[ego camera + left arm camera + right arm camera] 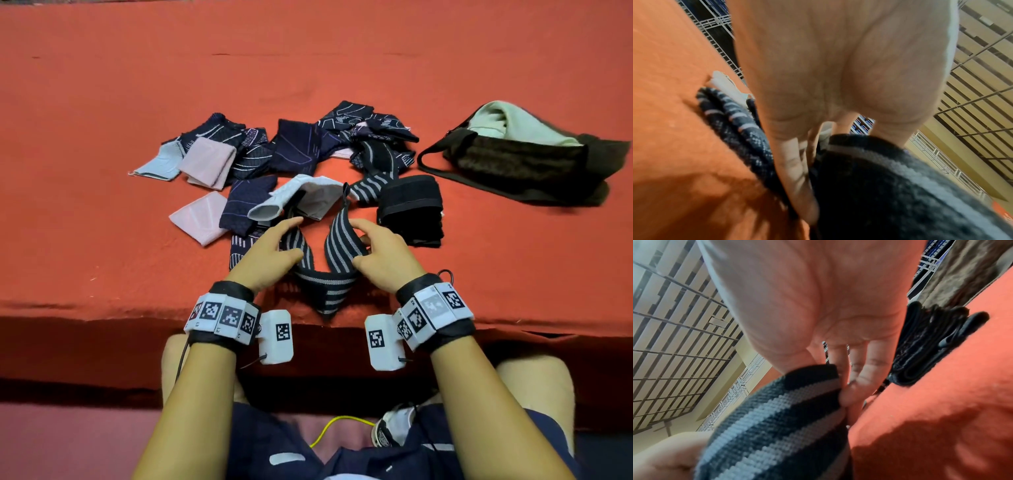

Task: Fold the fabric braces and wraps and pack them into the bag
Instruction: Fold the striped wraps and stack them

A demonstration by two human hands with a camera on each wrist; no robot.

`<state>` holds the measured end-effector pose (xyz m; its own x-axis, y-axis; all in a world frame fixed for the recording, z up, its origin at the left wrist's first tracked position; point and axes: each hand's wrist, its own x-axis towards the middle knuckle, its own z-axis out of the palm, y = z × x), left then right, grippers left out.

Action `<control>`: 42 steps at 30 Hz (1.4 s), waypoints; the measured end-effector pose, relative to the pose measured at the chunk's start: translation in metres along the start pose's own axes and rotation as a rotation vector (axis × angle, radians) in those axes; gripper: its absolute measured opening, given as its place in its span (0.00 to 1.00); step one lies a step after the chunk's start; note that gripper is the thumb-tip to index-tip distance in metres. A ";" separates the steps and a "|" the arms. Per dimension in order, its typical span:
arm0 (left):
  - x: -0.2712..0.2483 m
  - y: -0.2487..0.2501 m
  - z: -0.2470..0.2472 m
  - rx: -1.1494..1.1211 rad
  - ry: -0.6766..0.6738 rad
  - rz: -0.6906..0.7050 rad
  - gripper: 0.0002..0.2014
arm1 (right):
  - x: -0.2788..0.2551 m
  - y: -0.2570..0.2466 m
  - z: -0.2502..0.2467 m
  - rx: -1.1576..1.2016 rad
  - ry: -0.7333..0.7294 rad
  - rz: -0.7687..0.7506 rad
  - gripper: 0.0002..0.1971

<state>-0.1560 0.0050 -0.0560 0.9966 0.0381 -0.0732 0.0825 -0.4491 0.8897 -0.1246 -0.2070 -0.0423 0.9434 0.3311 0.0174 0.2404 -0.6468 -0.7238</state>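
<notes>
Pale blue knit sleeve (161,163), far left of the pile: ribbed, flattened, lying on the red felt-like cloth (102,102).

Pink folded pieces (209,163) beside it: soft squares, one partly under navy patterned braces (294,145), whose edges overlap so that we cannot count them.

Left hand (270,251): we see its thumb and fingers pinching the left limb of the striped wrap (317,274). In the left wrist view the fingers (795,170) lie along the weave; their tips are hidden.

Striped wrap: coarse elastic band, black with grey stripes, bent in a V near the table's front edge, its point toward us.

Right hand (383,253): thumb and fingers closed on the wrap's right limb, edge pinched.

Black rolled wrap (409,209): dense, layered, just beside the right hand.

Bag (520,164), far right: dark woven fabric, slumped, mouth open, pale green cloth (503,123) showing inside; the contents below it are hidden.
</notes>
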 end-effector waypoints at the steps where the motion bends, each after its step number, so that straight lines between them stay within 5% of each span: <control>1: 0.002 0.000 0.000 -0.011 0.017 0.012 0.33 | -0.002 0.001 -0.001 -0.004 -0.002 -0.001 0.34; 8: 0.022 0.001 -0.009 -0.084 0.124 -0.041 0.36 | -0.001 0.004 -0.010 -0.020 -0.014 -0.028 0.35; 21: 0.068 -0.001 -0.019 -0.030 0.077 -0.009 0.51 | 0.029 0.013 -0.014 -0.029 -0.070 -0.005 0.30; 31: 0.081 -0.001 -0.024 0.140 0.152 -0.062 0.38 | 0.047 0.000 -0.020 -0.029 -0.029 -0.040 0.26; 42: 0.083 0.013 -0.015 0.216 0.098 -0.070 0.32 | 0.084 -0.028 -0.012 -0.255 -0.237 -0.107 0.16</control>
<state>-0.0719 0.0153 -0.0436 0.9844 0.1576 -0.0780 0.1604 -0.6223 0.7662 -0.0497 -0.1694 -0.0124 0.8379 0.5369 -0.0982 0.4125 -0.7407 -0.5304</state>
